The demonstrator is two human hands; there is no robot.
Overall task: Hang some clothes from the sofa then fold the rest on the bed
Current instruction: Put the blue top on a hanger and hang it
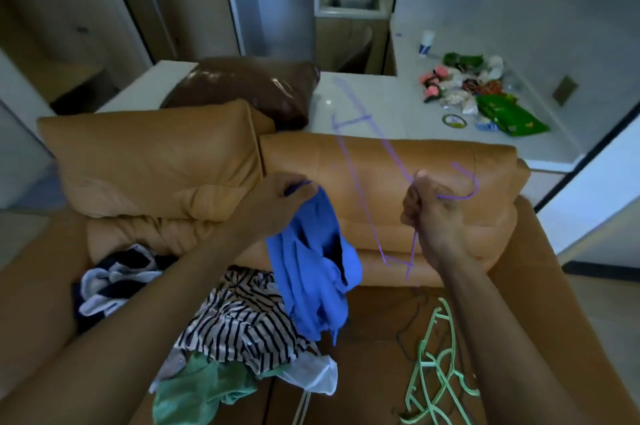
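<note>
The blue garment [311,272] hangs over the sofa [381,320] seat, its top edge pinched in the fingers of our left hand [284,197]. Just to its right, apart from it, our right hand [429,216] grips the neck of the purple hanger [362,199], hook pointing right. The hanger's long bar runs far-to-near between our hands, so we judge it must swing left into the garment. A striped garment [235,317] and pale green hangers [436,358] lie below.
</note>
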